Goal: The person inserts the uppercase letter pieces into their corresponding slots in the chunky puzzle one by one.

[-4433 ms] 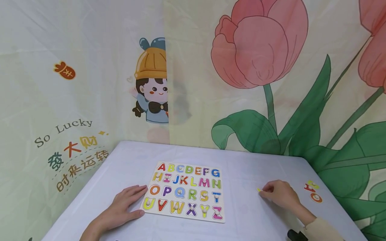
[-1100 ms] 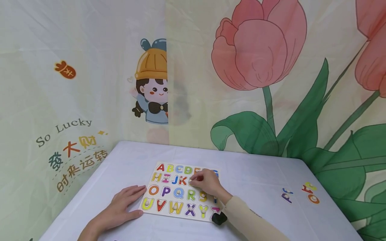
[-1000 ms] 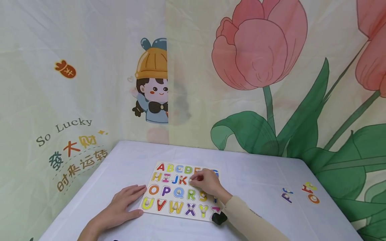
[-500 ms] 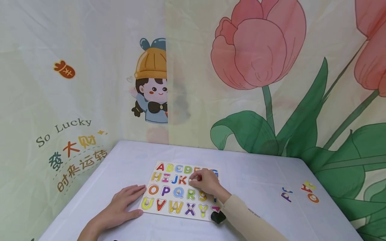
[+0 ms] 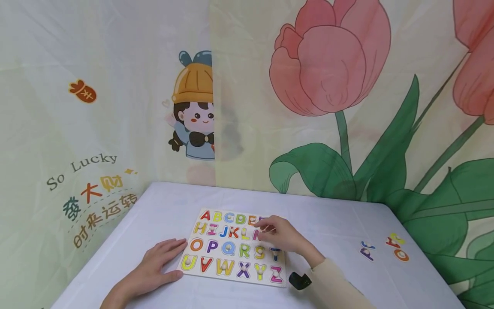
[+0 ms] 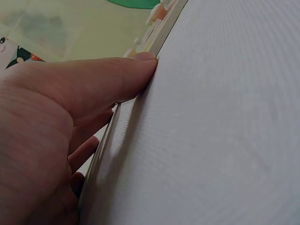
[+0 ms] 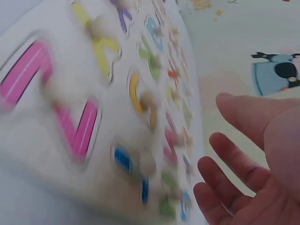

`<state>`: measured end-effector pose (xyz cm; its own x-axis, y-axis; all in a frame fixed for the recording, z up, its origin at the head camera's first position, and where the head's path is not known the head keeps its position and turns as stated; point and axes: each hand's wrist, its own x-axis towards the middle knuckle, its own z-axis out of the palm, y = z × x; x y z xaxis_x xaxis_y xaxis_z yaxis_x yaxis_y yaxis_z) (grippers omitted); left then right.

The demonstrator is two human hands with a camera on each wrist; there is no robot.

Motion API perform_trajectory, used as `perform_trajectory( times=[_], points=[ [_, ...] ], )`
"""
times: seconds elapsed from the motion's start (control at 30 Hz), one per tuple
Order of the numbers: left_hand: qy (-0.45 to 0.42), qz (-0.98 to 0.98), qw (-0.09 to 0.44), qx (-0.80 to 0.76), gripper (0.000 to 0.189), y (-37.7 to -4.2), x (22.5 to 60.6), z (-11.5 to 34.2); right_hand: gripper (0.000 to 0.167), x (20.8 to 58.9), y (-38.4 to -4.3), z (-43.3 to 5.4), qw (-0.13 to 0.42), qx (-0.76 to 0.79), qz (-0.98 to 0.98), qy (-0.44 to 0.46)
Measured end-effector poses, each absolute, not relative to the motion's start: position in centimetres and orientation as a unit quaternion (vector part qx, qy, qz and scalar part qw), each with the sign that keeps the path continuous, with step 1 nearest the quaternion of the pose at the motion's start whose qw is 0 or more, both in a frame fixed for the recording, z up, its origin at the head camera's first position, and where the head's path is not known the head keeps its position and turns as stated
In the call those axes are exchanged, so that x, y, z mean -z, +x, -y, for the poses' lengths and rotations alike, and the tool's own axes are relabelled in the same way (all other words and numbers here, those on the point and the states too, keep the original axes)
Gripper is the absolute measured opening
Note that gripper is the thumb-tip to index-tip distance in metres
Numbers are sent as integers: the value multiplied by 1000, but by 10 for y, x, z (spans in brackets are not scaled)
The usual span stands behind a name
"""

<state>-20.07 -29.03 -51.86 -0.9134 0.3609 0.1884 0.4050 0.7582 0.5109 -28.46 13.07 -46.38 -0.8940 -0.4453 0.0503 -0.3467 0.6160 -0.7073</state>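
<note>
A wooden alphabet puzzle board [image 5: 216,277] lies on the white table, many of its letters carrying small round knobs. My left hand [image 5: 158,262] rests flat at the board's left edge, thumb and fingertips against it; the left wrist view shows the thumb [image 6: 117,79] pressed to the edge. Over the right part of the board hovers my right hand [image 5: 287,236], fingers apart and holding nothing. It covers part of the F, G, M and N area. Just left of its fingertips sits the yellow-green letter L [image 5: 245,234] in its slot.
Several loose letter pieces lie on the table's right side: a purple P [image 5: 366,254], a small blue piece [image 5: 368,245], an orange ring-shaped piece [image 5: 401,255], a red piece [image 5: 393,242] and a yellow one [image 5: 397,238]. A printed cloth backdrop [image 5: 247,167] rises behind the table [image 5: 316,274].
My right hand carried a small yellow piece from the right of the table to the L slot, let go and drew back rightward with fingers spread. The left hand stayed put.
</note>
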Motion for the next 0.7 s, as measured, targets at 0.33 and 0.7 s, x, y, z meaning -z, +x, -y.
perform_trajectory(
  times=[0.33,0.7],
  points=[
    [-179,943,1,280,81,-204,518,288,22,464,-254,-271,-42,322,-935,-144],
    [-196,940,33,277,78,-203,519,287,20,480,-229,-407,-82,281,-951,-98]
  ],
)
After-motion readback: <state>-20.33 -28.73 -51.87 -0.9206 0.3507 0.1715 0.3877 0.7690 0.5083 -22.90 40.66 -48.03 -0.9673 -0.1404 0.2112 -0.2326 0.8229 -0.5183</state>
